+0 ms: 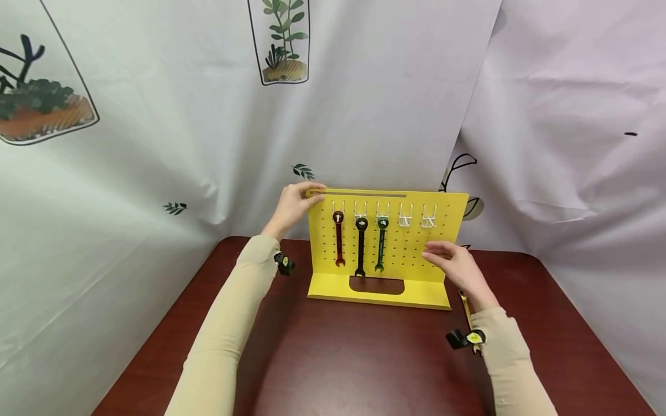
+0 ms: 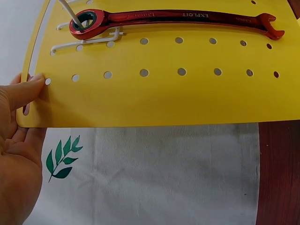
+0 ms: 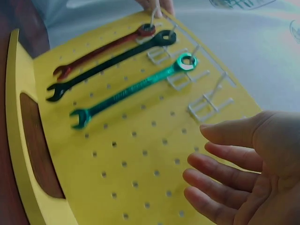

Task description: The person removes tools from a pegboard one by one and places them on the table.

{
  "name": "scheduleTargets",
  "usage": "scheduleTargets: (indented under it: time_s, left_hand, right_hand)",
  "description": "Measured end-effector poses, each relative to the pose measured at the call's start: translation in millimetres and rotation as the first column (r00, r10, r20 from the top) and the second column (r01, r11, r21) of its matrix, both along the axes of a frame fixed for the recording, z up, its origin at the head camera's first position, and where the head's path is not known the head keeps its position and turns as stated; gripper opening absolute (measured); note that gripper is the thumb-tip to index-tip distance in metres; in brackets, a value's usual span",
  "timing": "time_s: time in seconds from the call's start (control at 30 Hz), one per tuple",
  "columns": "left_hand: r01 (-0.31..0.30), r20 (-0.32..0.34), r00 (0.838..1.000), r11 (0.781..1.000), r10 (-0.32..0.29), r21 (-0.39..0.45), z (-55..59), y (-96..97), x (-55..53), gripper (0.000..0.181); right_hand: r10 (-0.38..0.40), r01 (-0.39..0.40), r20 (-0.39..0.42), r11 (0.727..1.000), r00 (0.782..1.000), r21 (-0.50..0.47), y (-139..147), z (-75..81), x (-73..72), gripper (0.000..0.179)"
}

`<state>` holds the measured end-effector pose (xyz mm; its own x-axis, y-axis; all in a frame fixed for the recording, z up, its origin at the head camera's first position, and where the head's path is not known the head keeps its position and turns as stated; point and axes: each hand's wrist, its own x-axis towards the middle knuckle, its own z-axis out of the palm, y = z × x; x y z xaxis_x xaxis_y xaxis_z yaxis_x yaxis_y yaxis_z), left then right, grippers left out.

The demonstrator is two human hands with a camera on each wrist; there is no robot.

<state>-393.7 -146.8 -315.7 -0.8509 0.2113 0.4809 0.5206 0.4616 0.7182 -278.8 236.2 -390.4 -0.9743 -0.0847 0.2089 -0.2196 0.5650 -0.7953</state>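
Note:
A yellow pegboard (image 1: 416, 254) stands upright on the table, its upper left corner pinched between the thumb and fingers of my left hand (image 1: 292, 207). Three combination wrenches hang from white hooks: a red wrench (image 2: 187, 18) at the left, a black wrench (image 1: 361, 248) beside it, then a green wrench (image 3: 133, 91). My right hand (image 1: 458, 266), holding nothing, hovers in front of the board's right side with fingers loosely bent. In the right wrist view, its thumb lies just below a bare white hook (image 3: 206, 108). Partly hidden by the right wrist, a gold wrench (image 1: 465, 306) lies on the table.
Another bare white hook (image 1: 429, 219) sits at the right on the board. The dark red table (image 1: 333, 358) extends in front and to both sides. Behind it hangs a pale curtain (image 1: 374, 115) printed with plants.

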Motion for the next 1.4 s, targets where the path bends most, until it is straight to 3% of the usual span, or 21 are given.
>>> scheduleTargets:
  time_s: [0.4,0.7,0.97,1.23,1.4]
  left_hand:
    - [0.004,0.009,1.0,1.0,-0.004,-0.004,1.9,-0.3,0.0,0.024]
    - [0.006,0.025,1.0,1.0,-0.006,-0.003,1.0,-2.3,0.9,0.024]
    - [0.014,0.01,1.0,1.0,-0.014,-0.003,0.0,-1.1,-0.8,0.024]
    - [0.036,0.003,0.999,0.999,-0.036,-0.001,6.1,3.2,-5.4,0.022]
    - [0.019,0.024,1.0,1.0,-0.019,0.01,2.9,-1.9,-2.6,0.023]
  right_hand:
    - [0.113,-0.104,0.061,0.986,0.992,-0.13,-43,0.1,-25.9,0.045]
    - [0.218,-0.177,0.166,0.956,0.962,-0.233,-68,-6.7,-37.7,0.057]
    - [0.172,-0.125,0.134,0.945,0.976,-0.303,-79,-4.3,-40.2,0.06]
    - [0.1,-0.057,0.069,0.885,0.993,-0.462,-86,-8.8,-47.7,0.055]
    - [0.096,-0.063,0.047,0.882,0.994,-0.467,-93,-10.0,-48.6,0.055]
